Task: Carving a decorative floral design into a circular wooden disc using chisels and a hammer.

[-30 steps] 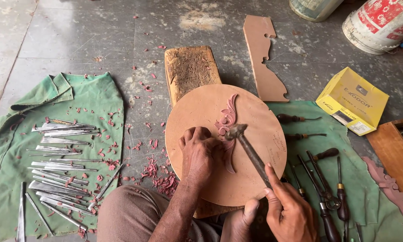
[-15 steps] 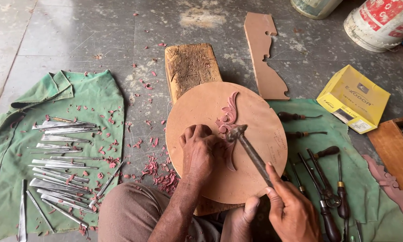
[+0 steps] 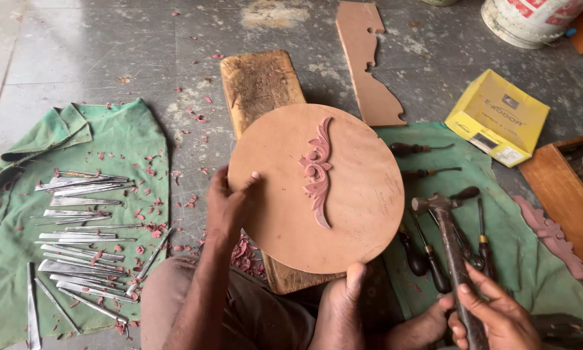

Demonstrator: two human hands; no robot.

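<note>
Hammer [image 3: 452,253] handle end hidden in right hand [image 3: 499,317].

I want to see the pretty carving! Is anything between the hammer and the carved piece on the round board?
Nothing visible. The right hand holds the hammer off to the side, with only bare round board between its head and the carving.
</note>
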